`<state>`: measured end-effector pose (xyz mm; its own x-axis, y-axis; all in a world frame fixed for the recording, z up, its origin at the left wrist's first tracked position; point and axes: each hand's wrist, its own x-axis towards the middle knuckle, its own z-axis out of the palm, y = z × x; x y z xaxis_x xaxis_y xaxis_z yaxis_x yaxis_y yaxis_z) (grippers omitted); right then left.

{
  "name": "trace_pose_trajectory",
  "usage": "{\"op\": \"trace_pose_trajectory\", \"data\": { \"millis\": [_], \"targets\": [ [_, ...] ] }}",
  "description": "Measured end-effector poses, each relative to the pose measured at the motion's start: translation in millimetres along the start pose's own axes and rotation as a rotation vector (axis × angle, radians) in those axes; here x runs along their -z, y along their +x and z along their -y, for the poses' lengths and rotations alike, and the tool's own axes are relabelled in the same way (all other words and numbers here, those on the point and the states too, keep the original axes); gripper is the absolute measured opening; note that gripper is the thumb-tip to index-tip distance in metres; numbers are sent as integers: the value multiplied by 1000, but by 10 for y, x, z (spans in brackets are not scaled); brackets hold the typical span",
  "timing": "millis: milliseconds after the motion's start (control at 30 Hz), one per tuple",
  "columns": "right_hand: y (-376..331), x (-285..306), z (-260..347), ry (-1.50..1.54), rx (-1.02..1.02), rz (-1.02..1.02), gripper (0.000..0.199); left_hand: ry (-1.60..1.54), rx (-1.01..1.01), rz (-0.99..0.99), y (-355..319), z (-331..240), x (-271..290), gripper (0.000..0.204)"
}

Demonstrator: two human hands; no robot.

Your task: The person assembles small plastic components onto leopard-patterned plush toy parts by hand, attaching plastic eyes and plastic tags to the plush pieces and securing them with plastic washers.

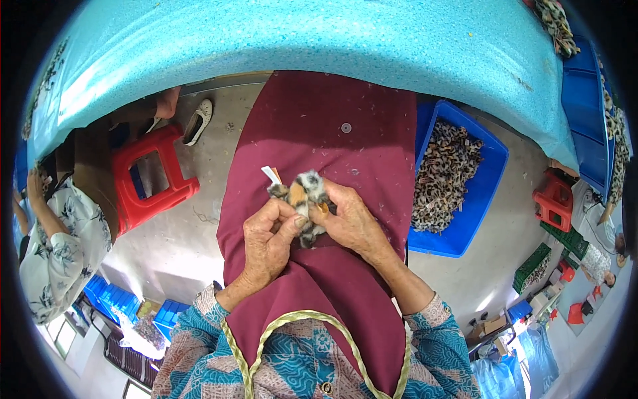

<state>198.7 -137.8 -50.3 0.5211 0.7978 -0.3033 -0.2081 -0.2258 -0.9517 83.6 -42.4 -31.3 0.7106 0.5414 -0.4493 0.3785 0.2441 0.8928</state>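
A small furry plush toy in white, black and orange is held over my lap, in front of the dark red apron. My left hand pinches its lower left side between thumb and fingers. Around its right side my right hand is closed, thumb pressed close to the other thumb. A white and orange label sticks out at the toy's upper left. Fingers cover part of the toy, so its full shape is hidden.
To the right stands a blue bin with a heap of similar furry pieces. A table with a turquoise cover spans the far side. A red stool and a seated person are at left; another red stool stands right.
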Motion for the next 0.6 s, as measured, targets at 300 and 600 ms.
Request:
{"op": "trace_pose_trajectory", "data": {
  "millis": [300, 600],
  "targets": [
    [-36, 182, 72, 132, -235, 65, 17, 170, -121, -5, 21, -70, 22, 10],
    [-129, -19, -18, -183, -76, 1, 19, 409, -338, 128, -58, -175, 74, 9]
  ]
}}
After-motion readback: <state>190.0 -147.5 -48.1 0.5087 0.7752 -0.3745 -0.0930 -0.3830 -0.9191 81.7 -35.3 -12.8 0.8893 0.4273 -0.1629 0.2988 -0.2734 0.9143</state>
